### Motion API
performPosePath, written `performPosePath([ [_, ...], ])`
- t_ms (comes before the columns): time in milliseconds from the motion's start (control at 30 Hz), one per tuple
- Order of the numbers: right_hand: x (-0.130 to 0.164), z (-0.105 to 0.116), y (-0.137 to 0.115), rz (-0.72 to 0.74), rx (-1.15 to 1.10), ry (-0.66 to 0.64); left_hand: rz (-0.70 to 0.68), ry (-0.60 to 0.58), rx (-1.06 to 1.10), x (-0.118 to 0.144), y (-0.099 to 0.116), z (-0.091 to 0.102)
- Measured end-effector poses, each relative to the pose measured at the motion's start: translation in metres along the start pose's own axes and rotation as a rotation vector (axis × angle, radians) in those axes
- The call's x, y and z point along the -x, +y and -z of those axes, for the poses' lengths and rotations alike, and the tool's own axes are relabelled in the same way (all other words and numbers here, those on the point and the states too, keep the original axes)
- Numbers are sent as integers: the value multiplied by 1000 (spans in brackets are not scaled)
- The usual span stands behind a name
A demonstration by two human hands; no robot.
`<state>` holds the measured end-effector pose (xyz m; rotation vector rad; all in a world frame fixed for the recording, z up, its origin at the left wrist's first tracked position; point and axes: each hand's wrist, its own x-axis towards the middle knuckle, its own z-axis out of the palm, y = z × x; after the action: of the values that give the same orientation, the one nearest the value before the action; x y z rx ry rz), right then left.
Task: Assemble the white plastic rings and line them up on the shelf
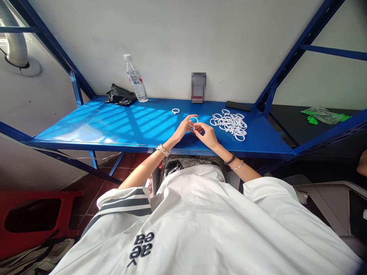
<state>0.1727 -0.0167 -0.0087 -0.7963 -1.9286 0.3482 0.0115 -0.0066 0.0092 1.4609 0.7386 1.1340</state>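
Note:
Above the front part of the blue table (137,131), my two hands meet at one white plastic ring (196,118). My left hand (182,129) grips it from the left, its index finger stretched past the ring. From the right, the closed fingertips of my right hand (207,136) pinch the ring's lower side; the exact contact is too small to make out. A loose pile of similar white rings (231,124) lies to the right of my right hand. One single white ring with a small tab (176,111) rests apart, beyond my left hand.
At the back stand a water bottle (137,82) and an upright blurred box (198,88). A crumpled black bag (120,94) lies back left, a black phone (238,106) back right. Blue frame posts (286,68) flank the table. Green pieces (312,120) lie on a dark surface.

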Motion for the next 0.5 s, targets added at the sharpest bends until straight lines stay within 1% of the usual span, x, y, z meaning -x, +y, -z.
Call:
performPosePath([
  [300,1,-1,2,-10,63,-28,-2,3,7,0,-1,1],
  [500,1,0,-1,-22,54,-33,-24,-27,-8,0,-2,0],
])
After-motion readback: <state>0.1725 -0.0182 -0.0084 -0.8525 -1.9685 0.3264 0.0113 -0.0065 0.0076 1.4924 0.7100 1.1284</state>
